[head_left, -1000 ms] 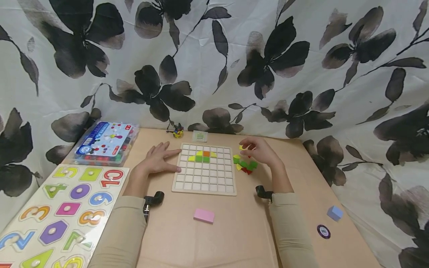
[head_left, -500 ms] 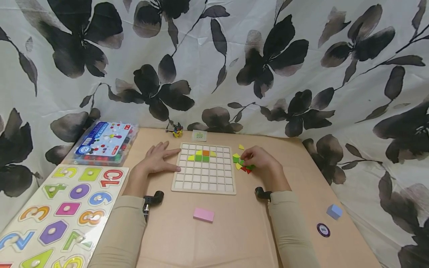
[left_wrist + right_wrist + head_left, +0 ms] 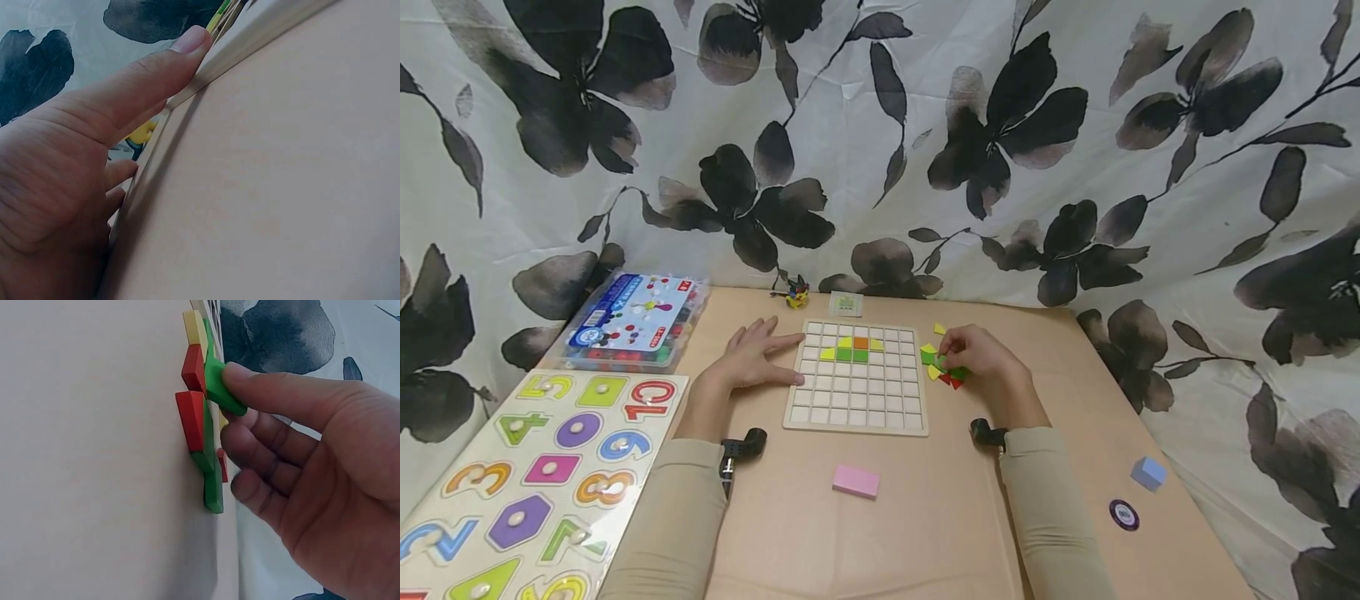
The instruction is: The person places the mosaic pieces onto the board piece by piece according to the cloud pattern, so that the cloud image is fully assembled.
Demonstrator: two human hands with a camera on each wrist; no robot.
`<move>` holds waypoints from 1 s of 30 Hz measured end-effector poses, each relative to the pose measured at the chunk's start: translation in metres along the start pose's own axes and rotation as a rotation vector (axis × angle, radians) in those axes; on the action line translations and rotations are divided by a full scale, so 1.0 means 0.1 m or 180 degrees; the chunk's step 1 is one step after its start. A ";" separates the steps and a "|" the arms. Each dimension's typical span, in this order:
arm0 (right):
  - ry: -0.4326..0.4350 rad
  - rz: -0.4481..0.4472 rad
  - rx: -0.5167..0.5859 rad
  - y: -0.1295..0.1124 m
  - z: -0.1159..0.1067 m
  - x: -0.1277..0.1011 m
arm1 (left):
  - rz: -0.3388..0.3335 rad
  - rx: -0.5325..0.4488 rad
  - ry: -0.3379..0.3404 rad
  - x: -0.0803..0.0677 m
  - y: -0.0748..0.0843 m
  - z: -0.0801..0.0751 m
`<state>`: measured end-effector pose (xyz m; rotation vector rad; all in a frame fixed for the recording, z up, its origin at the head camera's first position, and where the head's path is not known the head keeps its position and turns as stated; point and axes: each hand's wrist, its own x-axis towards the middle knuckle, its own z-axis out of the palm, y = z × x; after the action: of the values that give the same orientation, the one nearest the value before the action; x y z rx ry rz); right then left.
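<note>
One green block (image 3: 222,387) is pinched between my right hand's (image 3: 981,357) thumb and curled fingers, at the top of the little heap of coloured blocks (image 3: 946,372) lying on the desk (image 3: 925,517) just to the right of the grid board (image 3: 857,377). It looks like painted wood or hard plastic: stiff, very light, smooth-faced, so I judge it will not bend or crush but could slip if I take it only by its glossy flat faces. The better hold, I think, is across two opposite edges, where the corners give my fingertips something to bite on. The red blocks (image 3: 190,400) and the other green ones are touching it, so a careless lift would likely nudge them.

My left hand (image 3: 752,360) lies flat with straight fingers on the desk, its thumb (image 3: 150,75) pressed against the board's left edge, holding nothing. The board is thin and light-looking and would probably slide without that bracing. A few coloured blocks (image 3: 853,348) already sit in the board's upper rows.
</note>
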<state>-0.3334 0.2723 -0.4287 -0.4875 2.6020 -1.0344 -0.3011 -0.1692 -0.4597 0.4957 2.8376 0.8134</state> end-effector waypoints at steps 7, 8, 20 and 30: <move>0.0568 -0.0249 0.0213 -0.09 0.00 0.02 | 0.0008 0.0011 0.0011 0.01 -0.01 0.00; 0.0675 -0.0312 0.0241 -0.12 0.00 0.02 | 0.0008 0.0005 0.0012 0.01 -0.01 0.00; 0.0704 -0.0559 0.0790 -0.52 0.29 0.21 | -0.0022 -0.0064 -0.0001 0.00 -0.02 0.01; 0.0451 -0.0604 0.0294 -0.62 0.63 0.36 | -0.0028 -0.0071 -0.0007 -0.01 0.00 0.00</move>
<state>-0.3285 0.1770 -0.4345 -0.6718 2.6549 -1.2875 -0.3001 -0.1693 -0.4595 0.4802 2.8234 0.8412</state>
